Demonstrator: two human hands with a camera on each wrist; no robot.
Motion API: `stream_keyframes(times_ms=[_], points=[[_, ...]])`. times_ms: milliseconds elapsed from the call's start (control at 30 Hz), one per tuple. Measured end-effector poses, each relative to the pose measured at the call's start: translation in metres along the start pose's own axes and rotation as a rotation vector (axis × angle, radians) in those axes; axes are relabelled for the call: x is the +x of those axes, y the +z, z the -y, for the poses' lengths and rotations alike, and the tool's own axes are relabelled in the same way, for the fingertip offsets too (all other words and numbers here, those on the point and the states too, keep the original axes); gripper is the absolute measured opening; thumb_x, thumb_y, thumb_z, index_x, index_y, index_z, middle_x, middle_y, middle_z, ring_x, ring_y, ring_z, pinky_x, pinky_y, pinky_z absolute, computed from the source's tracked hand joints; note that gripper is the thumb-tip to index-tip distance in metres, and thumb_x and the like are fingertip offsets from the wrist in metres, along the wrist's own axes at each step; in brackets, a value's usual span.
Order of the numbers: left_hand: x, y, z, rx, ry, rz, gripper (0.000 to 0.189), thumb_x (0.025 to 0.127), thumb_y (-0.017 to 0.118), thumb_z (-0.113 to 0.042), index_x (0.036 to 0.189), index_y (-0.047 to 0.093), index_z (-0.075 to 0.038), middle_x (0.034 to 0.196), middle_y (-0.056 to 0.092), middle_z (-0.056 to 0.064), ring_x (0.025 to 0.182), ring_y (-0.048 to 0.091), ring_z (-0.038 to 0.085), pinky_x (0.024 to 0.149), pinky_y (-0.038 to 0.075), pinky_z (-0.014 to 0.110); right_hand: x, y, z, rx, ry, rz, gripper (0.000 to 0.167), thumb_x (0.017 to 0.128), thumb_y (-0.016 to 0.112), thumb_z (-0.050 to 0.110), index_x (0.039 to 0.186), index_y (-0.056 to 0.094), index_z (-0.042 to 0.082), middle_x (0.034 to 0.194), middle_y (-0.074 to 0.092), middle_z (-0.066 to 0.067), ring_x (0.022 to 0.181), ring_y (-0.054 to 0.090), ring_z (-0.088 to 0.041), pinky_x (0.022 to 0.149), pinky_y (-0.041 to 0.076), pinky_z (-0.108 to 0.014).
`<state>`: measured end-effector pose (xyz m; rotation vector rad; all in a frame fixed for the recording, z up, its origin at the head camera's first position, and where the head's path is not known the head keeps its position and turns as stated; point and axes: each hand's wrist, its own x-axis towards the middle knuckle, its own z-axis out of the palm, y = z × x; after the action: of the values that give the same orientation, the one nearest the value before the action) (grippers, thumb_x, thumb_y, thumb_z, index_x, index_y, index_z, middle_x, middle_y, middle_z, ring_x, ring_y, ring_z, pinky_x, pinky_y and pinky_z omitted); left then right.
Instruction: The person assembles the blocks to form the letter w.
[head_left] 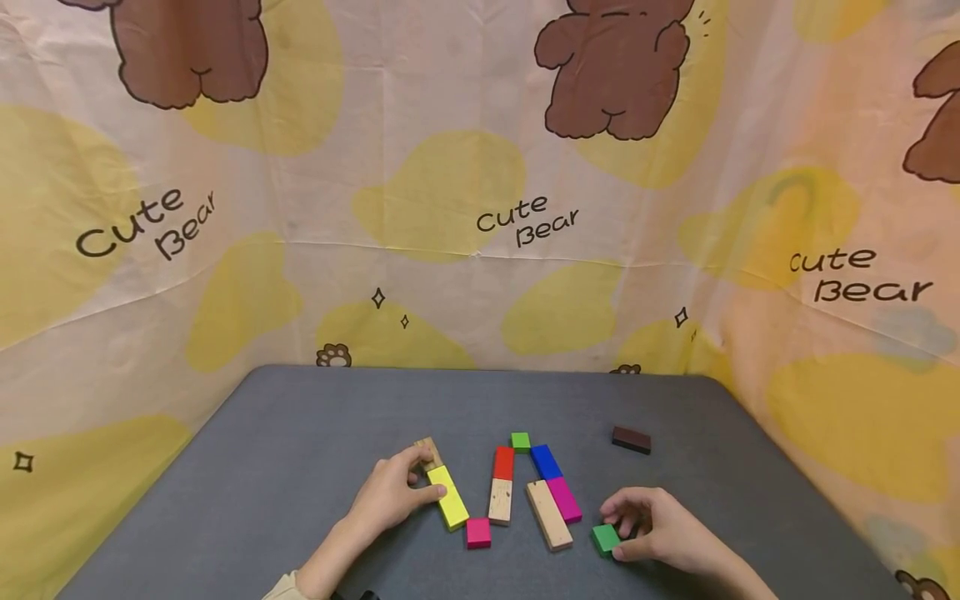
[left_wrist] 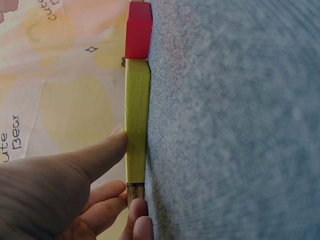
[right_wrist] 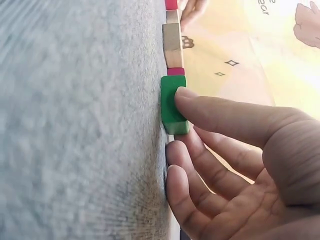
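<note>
My left hand (head_left: 390, 492) is at a yellow block (head_left: 452, 504), its thumb on the block's side and its curled fingers by the far end. Those fingers partly cover a wooden block (head_left: 430, 447) that adjoins the yellow one. A pinkish-red block (left_wrist: 138, 31) sits at the yellow block's near end. My right hand (head_left: 648, 525) pinches a dark green block (right_wrist: 173, 99) between thumb and fingers, low over the table. To its left, a magenta block (head_left: 564, 499) lies beside a long wooden block (head_left: 549, 515).
Mid-table, a red block (head_left: 504, 462) lies end to end with a wooden block (head_left: 500, 502). A light green block (head_left: 521, 442) lies at the top, between the red block and a blue block (head_left: 546, 461). A dark brown block (head_left: 632, 440) lies farther right. Printed cloth (head_left: 480, 300) hangs behind the table.
</note>
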<state>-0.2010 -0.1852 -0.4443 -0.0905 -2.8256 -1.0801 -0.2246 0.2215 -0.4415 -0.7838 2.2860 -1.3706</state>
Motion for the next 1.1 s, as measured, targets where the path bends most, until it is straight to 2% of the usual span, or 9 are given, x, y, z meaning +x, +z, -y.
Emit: stream_keyframes(times_ms=[267,600,1100], points=[[0.000,-0.001,-0.001,-0.011,-0.007,0.005,0.054,0.075,0.087,-0.033,0.120,0.067,-0.011,0.112,0.066,0.004,0.084,0.059,0.016,0.069,0.049,0.039,0.005,0.007,0.005,-0.021,0.008,-0.038,0.039,0.074,0.085,0.004,0.109,0.067,-0.001,0.100,0.065,-0.009,0.078,0.058,-0.025,0.066,0.050,-0.029],[0.000,-0.001,-0.003,-0.006,-0.019,0.009,0.055,0.075,0.087,-0.033,0.120,0.067,-0.010,0.111,0.066,0.004,0.083,0.057,0.016,0.069,0.048,0.039,0.008,0.006,0.005,-0.005,0.046,-0.049,0.040,0.074,0.086,0.005,0.109,0.067,-0.002,0.098,0.065,-0.008,0.078,0.059,-0.025,0.063,0.049,-0.029],[0.000,-0.001,-0.002,-0.008,-0.018,0.007,0.054,0.075,0.087,-0.032,0.120,0.067,-0.010,0.111,0.066,0.005,0.084,0.058,0.016,0.069,0.048,0.038,0.012,0.007,0.002,-0.017,0.041,-0.069,0.042,0.073,0.087,0.006,0.108,0.067,-0.002,0.096,0.064,-0.008,0.074,0.059,-0.025,0.061,0.050,-0.029]])
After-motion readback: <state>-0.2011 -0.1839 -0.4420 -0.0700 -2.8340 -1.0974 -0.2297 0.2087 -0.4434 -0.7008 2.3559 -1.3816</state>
